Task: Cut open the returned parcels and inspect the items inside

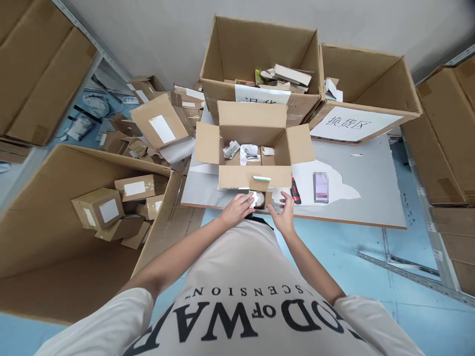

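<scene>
Seen from above at the near edge of a grey worktable: left hand curled over a small round white item, fingers closed around it and a scrap of green and white showing at the fingertips; right hand just beside, fingers loosely spread and holding nothing, thumb side turned toward the same item. Directly behind both hands, an open cardboard carton with all four flaps folded out, crumpled paper and small packets lying in its bottom, a green-and-white label stuck on its near flap. To the right of the carton along the near edge, a red-and-black utility knife and a small printed card, lying well apart from the hands. At the far edge of the table, two large open cartons bearing paper signs, the left one holding flattened packaging. On the floor to the left, a big bin of small sealed parcels. For clean handling here, probably best to steady the round item with the left hand, bring the free right hand in to support its other side, and keep it low over the table edge rather than out over the floor. Exact nature of the item too small to tell.
</scene>
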A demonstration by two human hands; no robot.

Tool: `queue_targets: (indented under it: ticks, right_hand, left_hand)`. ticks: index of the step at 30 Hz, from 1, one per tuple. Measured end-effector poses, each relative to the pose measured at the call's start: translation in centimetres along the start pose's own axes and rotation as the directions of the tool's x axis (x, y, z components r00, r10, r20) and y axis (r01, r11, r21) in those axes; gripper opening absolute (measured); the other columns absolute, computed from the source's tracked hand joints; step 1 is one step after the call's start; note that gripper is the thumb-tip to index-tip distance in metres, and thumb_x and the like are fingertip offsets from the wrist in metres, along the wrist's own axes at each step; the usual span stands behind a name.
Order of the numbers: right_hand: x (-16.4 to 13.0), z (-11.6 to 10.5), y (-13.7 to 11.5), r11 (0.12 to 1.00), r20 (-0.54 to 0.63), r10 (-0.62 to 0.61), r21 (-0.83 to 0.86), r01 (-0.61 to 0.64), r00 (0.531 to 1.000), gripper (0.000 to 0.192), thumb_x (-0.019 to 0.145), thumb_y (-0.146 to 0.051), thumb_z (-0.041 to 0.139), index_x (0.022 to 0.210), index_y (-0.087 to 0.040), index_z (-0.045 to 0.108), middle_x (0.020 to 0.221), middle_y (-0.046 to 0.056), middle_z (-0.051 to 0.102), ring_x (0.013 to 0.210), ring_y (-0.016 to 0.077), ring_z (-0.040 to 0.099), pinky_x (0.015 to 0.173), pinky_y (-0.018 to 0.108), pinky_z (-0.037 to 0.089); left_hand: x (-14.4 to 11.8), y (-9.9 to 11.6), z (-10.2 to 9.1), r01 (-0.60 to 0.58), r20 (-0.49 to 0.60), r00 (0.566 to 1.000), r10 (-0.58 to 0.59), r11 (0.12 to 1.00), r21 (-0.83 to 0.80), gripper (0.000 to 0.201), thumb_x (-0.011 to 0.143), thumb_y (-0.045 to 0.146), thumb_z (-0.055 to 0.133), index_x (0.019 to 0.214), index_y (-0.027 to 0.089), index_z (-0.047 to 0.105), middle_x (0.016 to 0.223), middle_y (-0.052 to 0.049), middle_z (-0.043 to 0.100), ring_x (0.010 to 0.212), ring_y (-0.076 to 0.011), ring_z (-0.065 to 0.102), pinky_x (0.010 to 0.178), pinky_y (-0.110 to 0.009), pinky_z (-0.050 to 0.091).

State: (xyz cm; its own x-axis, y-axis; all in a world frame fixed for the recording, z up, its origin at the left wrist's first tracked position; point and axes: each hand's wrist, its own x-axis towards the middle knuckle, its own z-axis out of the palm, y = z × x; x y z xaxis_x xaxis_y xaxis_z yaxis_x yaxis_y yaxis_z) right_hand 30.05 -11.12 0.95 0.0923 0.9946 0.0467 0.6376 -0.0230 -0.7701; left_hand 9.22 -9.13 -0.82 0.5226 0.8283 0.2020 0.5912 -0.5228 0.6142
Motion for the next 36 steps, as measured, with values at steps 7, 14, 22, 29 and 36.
queue_targets:
  ticks: [7,14,22,29,36]
  right_hand:
    - [0.9,-0.2,0.8,0.953,0.272,-0.285,-0.026,0.303,0.919,0.030,0.090,-0.031,0.045,0.115,-0.025,0.062,0.134,0.012,0.042,0.124,0.0264,0.042,0.099,0.049,0.040]
    - [4.6,-0.8,-0.2,0.895,0.202,-0.445,0.108,0.432,0.872,0.060,0.087,-0.043,0.054,0.137,-0.017,0.033,0.130,0.019,0.050,0.121,0.0280,0.049,0.098,0.050,0.041]
    - [6.0,-1.6,-1.0,0.860,0.329,-0.477,-0.014,0.510,0.815,0.044,0.088,-0.043,0.049,0.124,-0.019,0.055,0.115,0.016,0.055,0.112,0.0295,0.052,0.095,0.050,0.044]
    - [7.1,-1.6,-0.9,0.865,0.309,-0.452,-0.077,0.496,0.837,0.062,0.087,-0.039,0.050,0.143,-0.022,0.032,0.142,0.016,0.038,0.132,0.0308,0.036,0.105,0.054,0.036]
    - [6.7,-2.0,-1.1,0.882,0.387,-0.458,0.085,0.464,0.800,0.057,0.088,-0.043,0.051,0.137,-0.018,0.040,0.125,0.015,0.055,0.118,0.0276,0.050,0.099,0.048,0.043]
  left_hand:
    - [-0.8,-0.4,0.6,-0.014,-0.031,0.999,0.012,0.999,-0.052,0.041,0.087,0.035,0.057,0.125,0.020,0.054,0.136,-0.016,0.050,0.123,-0.0267,0.048,0.098,-0.050,0.045]
    - [-1.3,-0.1,0.9,0.105,-0.075,0.991,-0.112,0.990,-0.096,0.043,0.084,0.028,0.062,0.126,0.023,0.054,0.145,-0.017,0.035,0.129,-0.0282,0.045,0.099,-0.050,0.046]
    - [-1.1,0.0,0.8,0.106,-0.077,0.990,-0.118,0.984,-0.145,0.039,0.088,0.025,0.056,0.126,0.020,0.055,0.145,-0.017,0.038,0.127,-0.0256,0.048,0.102,-0.044,0.046]
    - [-1.2,-0.3,-0.4,0.075,0.028,0.997,-0.071,0.981,-0.178,0.052,0.086,0.025,0.060,0.135,0.026,0.045,0.148,-0.014,0.032,0.127,-0.0249,0.048,0.103,-0.045,0.044]
    - [-0.4,-0.4,-0.9,0.086,0.037,0.996,-0.080,0.973,-0.215,0.040,0.089,0.030,0.055,0.128,0.023,0.052,0.141,-0.014,0.037,0.118,-0.0228,0.054,0.098,-0.041,0.048]
